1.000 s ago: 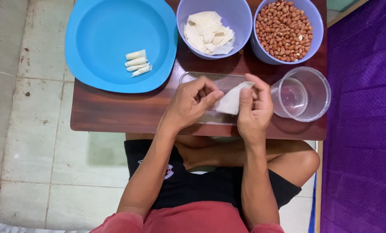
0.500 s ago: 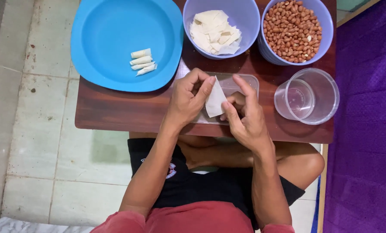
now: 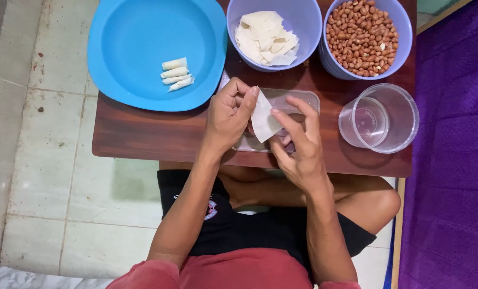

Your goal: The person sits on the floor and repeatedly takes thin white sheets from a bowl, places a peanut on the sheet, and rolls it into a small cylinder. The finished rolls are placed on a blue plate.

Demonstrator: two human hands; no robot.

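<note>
Low wooden table (image 3: 158, 136), dark reddish-brown, viewed from above, with the seated person's crossed legs below its near edge. Left hand (image 3: 229, 115): fingers curled, thumb and forefinger pinching the upper left edge of a small white pastry wrapper (image 3: 264, 122). Right hand (image 3: 299, 144): fingers loosely spread, fingertips touching the wrapper's lower right edge; whether they truly pinch it cannot be told. The wrapper is a thin pale sheet, held up between the two hands just above a clear rectangular plastic tray (image 3: 297, 99) that lies on the table at centre. Blue plate (image 3: 137, 69), large and round-cornered, at the table's far left, overhanging the edge; on it four small white rolled pieces (image 3: 176, 74) lie side by side, touching. Lavender bowl of wrappers (image 3: 303, 27), far centre, holding a loose stack of white sheets. Lavender bowl of peanuts (image 3: 402, 32), far right, just beside the first bowl, filled with red-brown skinned peanuts. Clear plastic cup (image 3: 379, 118), round, on the table's right side, near the right hand but apart from it. Pale tiled floor (image 3: 35, 160) at left; purple cloth (image 3: 453, 160) at right.
</note>
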